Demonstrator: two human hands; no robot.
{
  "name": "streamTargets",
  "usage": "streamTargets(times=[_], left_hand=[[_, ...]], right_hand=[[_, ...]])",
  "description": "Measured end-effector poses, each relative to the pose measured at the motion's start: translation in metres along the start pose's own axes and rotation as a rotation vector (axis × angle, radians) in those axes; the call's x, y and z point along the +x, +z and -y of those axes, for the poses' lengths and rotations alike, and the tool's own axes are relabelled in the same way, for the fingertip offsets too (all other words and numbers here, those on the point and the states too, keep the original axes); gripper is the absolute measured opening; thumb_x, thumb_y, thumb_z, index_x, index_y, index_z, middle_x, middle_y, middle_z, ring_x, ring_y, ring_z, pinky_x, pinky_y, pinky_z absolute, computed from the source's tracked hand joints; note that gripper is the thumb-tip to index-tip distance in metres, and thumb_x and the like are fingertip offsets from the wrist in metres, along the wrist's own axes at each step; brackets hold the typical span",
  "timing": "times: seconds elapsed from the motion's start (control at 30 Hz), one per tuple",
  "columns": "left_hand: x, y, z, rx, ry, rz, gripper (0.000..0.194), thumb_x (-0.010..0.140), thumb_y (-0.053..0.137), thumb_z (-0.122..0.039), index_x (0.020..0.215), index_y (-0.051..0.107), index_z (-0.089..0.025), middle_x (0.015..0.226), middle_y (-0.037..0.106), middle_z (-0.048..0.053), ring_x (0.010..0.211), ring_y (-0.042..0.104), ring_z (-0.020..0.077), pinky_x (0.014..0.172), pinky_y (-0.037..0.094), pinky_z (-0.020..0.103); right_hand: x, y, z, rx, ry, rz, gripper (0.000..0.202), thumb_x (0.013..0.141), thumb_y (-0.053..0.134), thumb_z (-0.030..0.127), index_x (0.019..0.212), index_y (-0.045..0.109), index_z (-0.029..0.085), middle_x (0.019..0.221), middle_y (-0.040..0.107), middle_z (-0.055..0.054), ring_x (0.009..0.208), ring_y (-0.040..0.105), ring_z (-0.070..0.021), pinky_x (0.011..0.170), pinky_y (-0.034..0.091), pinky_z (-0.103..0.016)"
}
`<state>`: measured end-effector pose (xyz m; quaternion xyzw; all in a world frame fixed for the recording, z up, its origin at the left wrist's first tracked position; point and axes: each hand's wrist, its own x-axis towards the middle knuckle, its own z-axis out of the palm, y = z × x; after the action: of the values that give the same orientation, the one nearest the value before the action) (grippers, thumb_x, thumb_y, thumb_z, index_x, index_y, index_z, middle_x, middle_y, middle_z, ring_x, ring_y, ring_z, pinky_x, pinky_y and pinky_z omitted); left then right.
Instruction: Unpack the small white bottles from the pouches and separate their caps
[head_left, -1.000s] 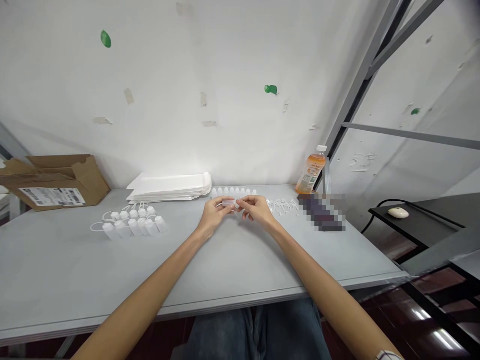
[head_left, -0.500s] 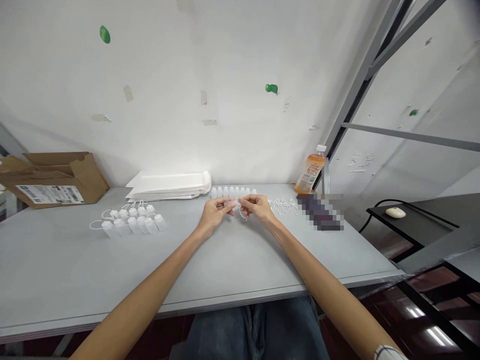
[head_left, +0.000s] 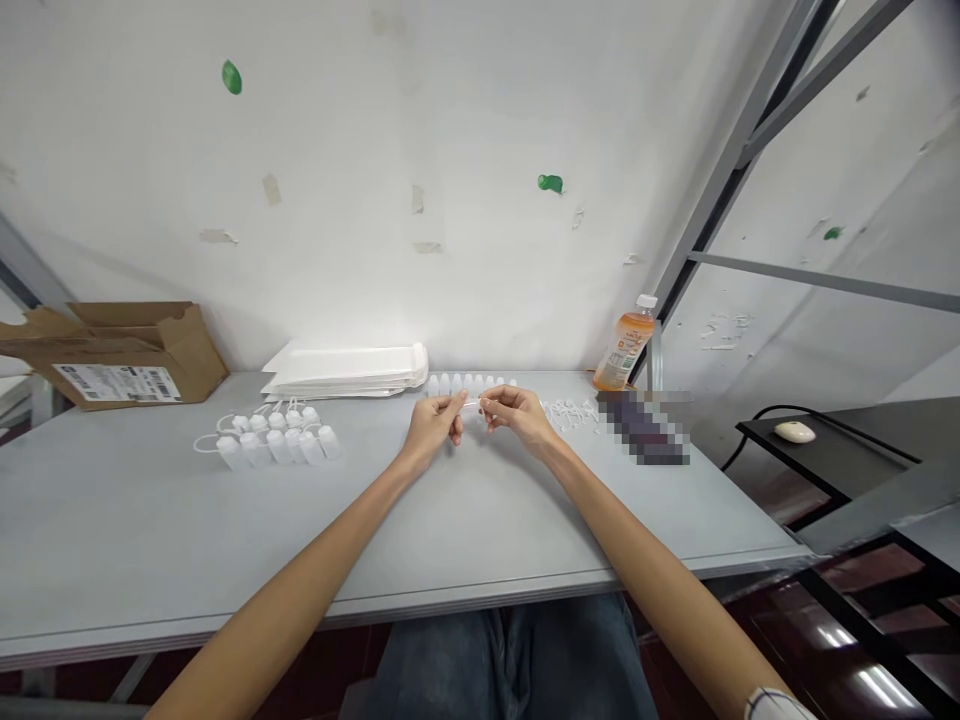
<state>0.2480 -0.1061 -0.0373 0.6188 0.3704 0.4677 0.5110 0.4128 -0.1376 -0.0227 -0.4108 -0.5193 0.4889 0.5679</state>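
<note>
Over the middle of the grey table, my left hand and my right hand are close together, fingers pinched. Between their fingertips is a small white plastic piece, held by both and mostly hidden. Behind my hands stands a row of small white bottles. To the right of my right hand lies a pile of thin white looped pieces. Further left, several small bottles with white caps and loops stand in a cluster.
A stack of white envelopes lies by the wall, with an open cardboard box at the back left. An orange drink bottle and a blurred dark item are at right. A white mouse rests on a side shelf.
The loop that hung between my hands no longer shows. My left hand has turned slightly, with its fingers more curled. The view has shifted a little.
</note>
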Motion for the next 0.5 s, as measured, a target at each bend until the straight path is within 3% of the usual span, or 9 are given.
streamTargets(times=[0.2, 0.27, 0.4, 0.5], left_hand=[[-0.0006, -0.0028, -0.0039, -0.051, -0.125, 0.039, 0.059, 0.08, 0.061, -0.065, 0.049, 0.043, -0.019, 0.035, 0.046, -0.001, 0.03, 0.048, 0.0121, 0.037, 0.039, 0.025], [-0.0006, -0.0033, -0.0055, -0.053, -0.115, 0.025, 0.057, 0.081, 0.06, -0.065, 0.052, 0.047, -0.017, 0.039, 0.049, 0.0, 0.032, 0.05, 0.0121, 0.038, 0.041, 0.024], [-0.0007, -0.0032, -0.007, 0.003, 0.018, 0.023, 0.047, 0.077, 0.067, -0.059, 0.086, 0.065, -0.013, 0.063, 0.062, 0.001, 0.044, 0.059, 0.0114, 0.042, 0.044, 0.022], [-0.0006, -0.0035, -0.0041, 0.069, 0.081, 0.069, 0.049, 0.071, 0.076, -0.049, 0.105, 0.063, -0.016, 0.08, 0.065, 0.002, 0.05, 0.061, 0.0105, 0.043, 0.046, 0.022]], right_hand=[[0.0003, -0.0023, 0.001, 0.009, -0.009, 0.049, 0.034, 0.061, 0.086, 0.041, 0.079, 0.071, 0.017, 0.071, 0.063, 0.0, 0.063, 0.058, -0.0124, 0.061, 0.054, -0.031], [0.0003, -0.0027, 0.0008, 0.007, 0.004, 0.052, 0.034, 0.06, 0.086, 0.041, 0.08, 0.071, 0.017, 0.074, 0.064, 0.0, 0.064, 0.059, -0.0125, 0.063, 0.055, -0.032], [0.0009, -0.0039, 0.0008, -0.009, 0.029, 0.012, 0.037, 0.06, 0.085, 0.045, 0.077, 0.069, 0.016, 0.068, 0.062, 0.0, 0.062, 0.056, -0.0123, 0.06, 0.054, -0.032], [0.0016, -0.0058, 0.0005, -0.023, 0.038, -0.029, 0.039, 0.061, 0.083, 0.049, 0.074, 0.068, 0.015, 0.067, 0.061, 0.0, 0.058, 0.055, -0.0116, 0.056, 0.053, -0.031]])
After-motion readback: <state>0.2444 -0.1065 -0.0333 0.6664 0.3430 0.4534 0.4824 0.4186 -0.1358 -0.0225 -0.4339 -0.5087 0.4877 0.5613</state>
